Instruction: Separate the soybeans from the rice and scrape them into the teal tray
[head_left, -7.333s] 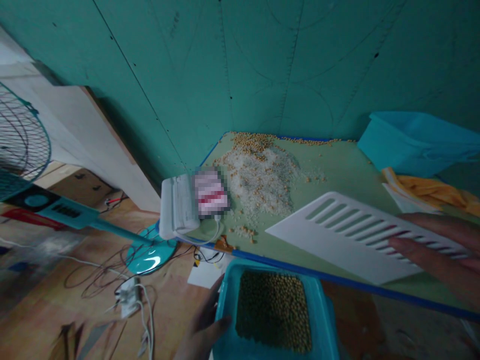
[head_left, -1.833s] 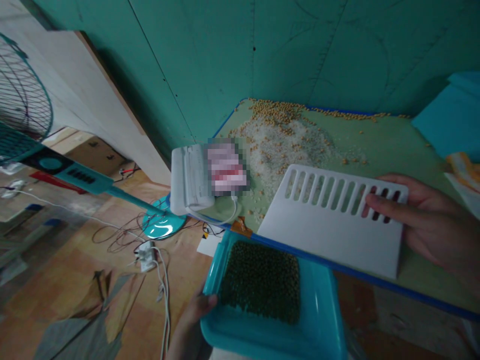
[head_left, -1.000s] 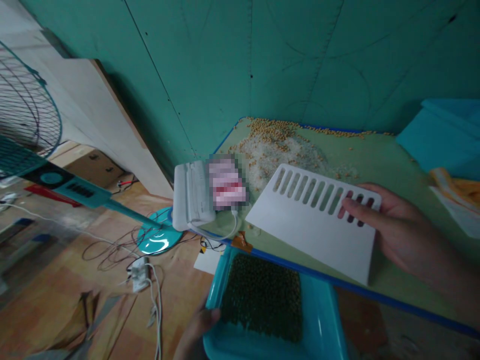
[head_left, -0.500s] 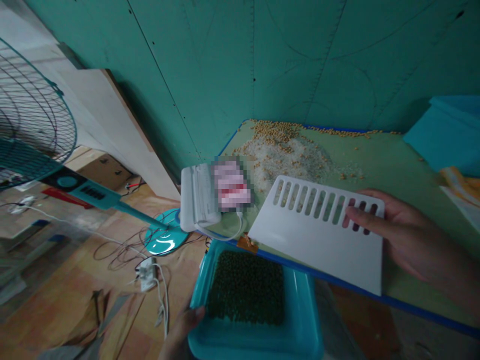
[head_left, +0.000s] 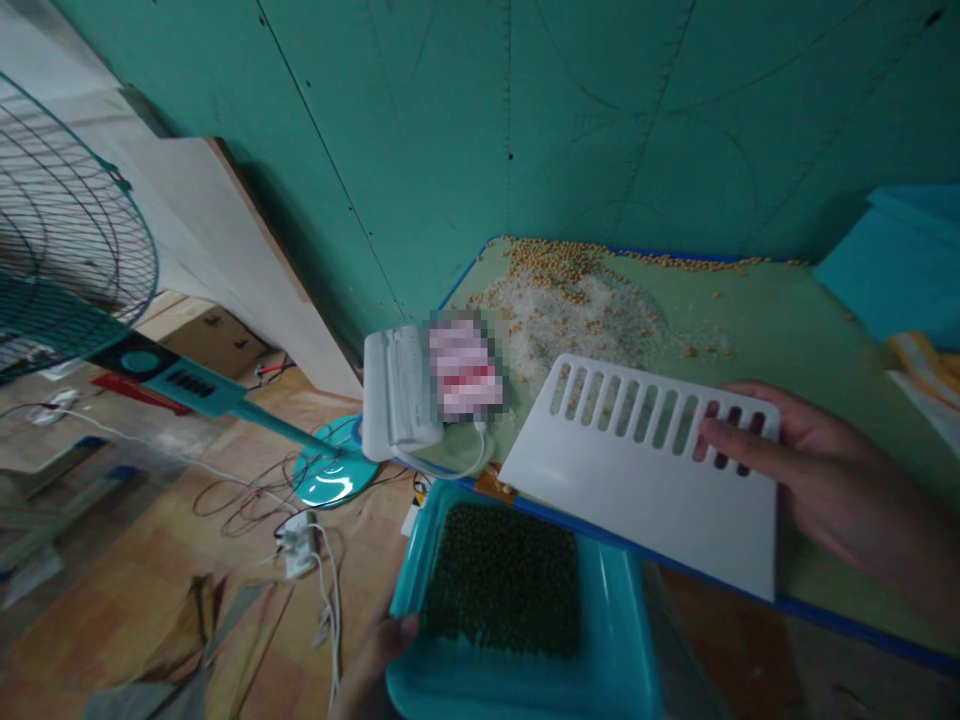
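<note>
My left hand (head_left: 386, 650) grips the left rim of a turquoise plastic tub (head_left: 615, 640), thumb over the edge and the other fingers hidden. Small dark green beans (head_left: 502, 580) cover part of its floor. The tub is held just below the table's front edge. In my right hand (head_left: 817, 470) is a white slotted scraper (head_left: 645, 490), pinched at its right end with the thumb across the slots. It is tilted over the front of the table (head_left: 787, 330). Behind it lies a heap of white grains (head_left: 592, 320) mixed with yellow soybeans (head_left: 555, 262).
A white device (head_left: 401, 395) and a blurred-out screen (head_left: 466, 370) with a cable sit at the table's left corner. A blue bin (head_left: 892, 265) stands at right. On the left are a fan (head_left: 195, 385), loose cords and a power strip (head_left: 300, 545). A green wall (head_left: 420, 120) backs the table.
The tub has shifted slightly right and down with my left hand. The scraper and my right hand sit slightly further right in view. Both grips are the same.
</note>
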